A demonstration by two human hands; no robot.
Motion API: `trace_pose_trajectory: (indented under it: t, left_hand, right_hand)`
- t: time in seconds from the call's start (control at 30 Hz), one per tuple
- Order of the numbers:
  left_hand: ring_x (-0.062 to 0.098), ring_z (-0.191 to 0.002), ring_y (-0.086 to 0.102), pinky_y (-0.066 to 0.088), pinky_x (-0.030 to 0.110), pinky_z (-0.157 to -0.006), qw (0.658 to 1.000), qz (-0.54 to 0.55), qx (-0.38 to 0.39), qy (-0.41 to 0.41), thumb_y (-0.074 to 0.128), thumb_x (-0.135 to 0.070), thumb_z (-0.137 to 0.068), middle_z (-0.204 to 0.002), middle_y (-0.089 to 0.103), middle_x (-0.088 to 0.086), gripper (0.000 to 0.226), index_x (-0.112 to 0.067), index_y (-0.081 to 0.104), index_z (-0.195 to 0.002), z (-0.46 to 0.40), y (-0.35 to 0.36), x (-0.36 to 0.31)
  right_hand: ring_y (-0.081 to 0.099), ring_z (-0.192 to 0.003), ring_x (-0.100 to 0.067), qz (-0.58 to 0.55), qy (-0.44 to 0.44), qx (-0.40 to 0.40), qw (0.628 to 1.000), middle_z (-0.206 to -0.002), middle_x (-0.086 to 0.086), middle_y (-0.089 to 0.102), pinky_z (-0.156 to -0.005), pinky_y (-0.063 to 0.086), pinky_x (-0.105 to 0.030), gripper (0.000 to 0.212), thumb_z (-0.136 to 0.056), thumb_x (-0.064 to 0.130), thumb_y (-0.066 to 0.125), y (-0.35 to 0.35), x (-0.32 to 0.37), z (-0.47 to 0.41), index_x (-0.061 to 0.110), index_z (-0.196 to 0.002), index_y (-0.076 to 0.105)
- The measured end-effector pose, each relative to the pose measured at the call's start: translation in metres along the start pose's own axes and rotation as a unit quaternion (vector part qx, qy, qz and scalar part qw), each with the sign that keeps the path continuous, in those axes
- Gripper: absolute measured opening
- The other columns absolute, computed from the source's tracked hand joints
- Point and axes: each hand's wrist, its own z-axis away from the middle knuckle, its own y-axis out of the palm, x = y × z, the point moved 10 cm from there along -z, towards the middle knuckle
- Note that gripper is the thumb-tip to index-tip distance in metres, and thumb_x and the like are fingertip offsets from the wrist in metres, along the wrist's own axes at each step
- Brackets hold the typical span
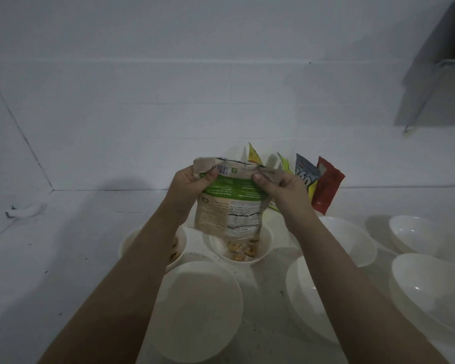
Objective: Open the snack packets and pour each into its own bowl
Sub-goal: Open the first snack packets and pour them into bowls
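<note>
A beige and green paper snack pouch (227, 203) is held upside down above a small white bowl (241, 246), its open mouth pointed down so that the contents fall straight in; yellowish snack pieces (241, 250) are already seen in that bowl. The pouch's bottom corners are pinched from each side, the left hand (192, 183) with thumb and curled fingers closed on the left corner and the right hand (279, 189) closed likewise on the right one, a grip that is judged to keep the pouch stretched flat and steady for emptying. Just to the left, a second white bowl (132, 243) is partly hidden by the left forearm, with some food visible in it. Several larger white bowls (197, 311) are set around on the white table (63, 245), apparently one for each packet to come. More coloured snack packets (323, 185), yellow, grey-blue and red, are leant against the white tiled wall (168, 101) behind, presumably awaiting their turn.
</note>
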Motion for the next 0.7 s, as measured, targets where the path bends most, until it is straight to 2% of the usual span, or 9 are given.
trace_pose_trajectory:
  t: [0.07, 0.13, 0.23, 0.3, 0.33, 0.4, 0.47, 0.6, 0.7]
  left_hand:
    - [0.030, -0.090, 0.066, 0.054, 0.046, -0.081, 1.000, 0.007, 0.021, 0.012, 0.062, -0.031, -0.091, -0.100, 0.070, 0.023, 0.026, -0.009, 0.072, -0.102, 0.001, 0.002, -0.004]
    - [0.035, -0.091, 0.061, 0.051, 0.052, -0.083, 0.999, 0.005, 0.029, 0.028, 0.052, -0.027, -0.099, -0.107, 0.063, 0.035, 0.030, -0.006, 0.071, -0.106, 0.001, 0.001, -0.007]
    - [0.036, -0.088, 0.061, 0.051, 0.050, -0.080, 0.999, 0.013, 0.019, 0.044, 0.047, -0.027, -0.100, -0.101, 0.066, 0.028, 0.032, -0.006, 0.071, -0.105, 0.003, -0.001, -0.012]
    - [0.034, -0.085, 0.062, 0.052, 0.046, -0.076, 0.998, 0.032, -0.001, 0.050, 0.052, -0.030, -0.096, -0.092, 0.069, 0.019, 0.029, -0.010, 0.073, -0.096, 0.007, -0.004, -0.013]
    - [0.032, -0.084, 0.064, 0.053, 0.042, -0.074, 0.998, 0.037, -0.007, 0.054, 0.056, -0.031, -0.095, -0.090, 0.071, 0.014, 0.027, -0.012, 0.074, -0.093, 0.010, -0.005, -0.012]
    - [0.025, -0.088, 0.068, 0.054, 0.036, -0.074, 0.998, 0.019, 0.019, 0.059, 0.063, -0.030, -0.092, -0.093, 0.073, 0.008, 0.022, -0.011, 0.073, -0.097, 0.018, 0.000, -0.007]
    - [0.022, -0.092, 0.070, 0.055, 0.032, -0.076, 0.998, -0.022, 0.042, 0.041, 0.064, -0.021, -0.092, -0.099, 0.075, 0.005, 0.018, -0.008, 0.070, -0.103, 0.025, 0.006, 0.005]
    - [0.021, -0.082, 0.073, 0.059, 0.038, -0.072, 0.999, -0.036, -0.021, 0.028, 0.063, -0.012, -0.092, -0.088, 0.077, 0.005, 0.011, -0.010, 0.074, -0.092, 0.028, -0.002, 0.011]
    - [0.017, -0.084, 0.073, 0.058, 0.029, -0.068, 0.999, -0.028, 0.028, -0.002, 0.068, -0.017, -0.083, -0.090, 0.077, 0.001, 0.015, -0.011, 0.072, -0.096, 0.030, 0.007, 0.017]
  right_hand:
    - [0.074, -0.088, -0.022, 0.000, -0.008, -0.023, 1.000, -0.090, -0.008, 0.078, -0.077, 0.059, -0.032, 0.015, -0.086, 0.009, 0.073, -0.005, 0.004, -0.003, -0.001, -0.097, 0.075]
    - [0.074, -0.086, -0.021, 0.004, -0.017, -0.032, 0.999, -0.087, -0.005, 0.079, -0.075, 0.059, -0.029, 0.010, -0.086, 0.009, 0.073, -0.007, 0.008, -0.003, 0.007, -0.094, 0.077]
    - [0.074, -0.091, -0.023, 0.007, -0.047, -0.046, 0.998, -0.088, -0.005, 0.079, -0.080, 0.059, -0.033, 0.011, -0.087, 0.010, 0.073, -0.004, 0.014, 0.001, 0.013, -0.096, 0.078]
    - [0.073, -0.096, -0.024, 0.017, -0.066, -0.053, 0.996, -0.089, -0.003, 0.079, -0.083, 0.058, -0.034, 0.012, -0.088, 0.010, 0.072, 0.001, 0.016, 0.005, 0.014, -0.098, 0.078]
    - [0.073, -0.092, -0.021, 0.013, -0.072, -0.056, 0.996, -0.087, 0.000, 0.079, -0.080, 0.058, -0.031, 0.013, -0.089, 0.007, 0.070, 0.002, 0.017, 0.008, 0.014, -0.097, 0.078]
    - [0.073, -0.084, -0.013, -0.012, -0.077, -0.064, 0.995, -0.083, 0.005, 0.078, -0.073, 0.057, -0.024, 0.019, -0.090, 0.002, 0.067, -0.001, 0.020, 0.013, 0.018, -0.093, 0.078]
    - [0.073, -0.081, -0.011, -0.037, -0.077, -0.066, 0.994, -0.082, 0.005, 0.078, -0.071, 0.057, -0.023, 0.025, -0.090, 0.000, 0.066, -0.004, 0.024, 0.015, 0.022, -0.090, 0.079]
    - [0.073, -0.080, -0.014, -0.044, -0.086, -0.058, 0.994, -0.083, 0.002, 0.078, -0.070, 0.058, -0.025, 0.022, -0.089, -0.001, 0.066, 0.002, 0.028, 0.019, 0.017, -0.091, 0.079]
    - [0.073, -0.081, -0.014, -0.095, -0.075, -0.087, 0.989, -0.084, 0.001, 0.078, -0.072, 0.059, -0.026, 0.020, -0.089, -0.001, 0.066, -0.007, 0.029, 0.019, 0.013, -0.094, 0.078]
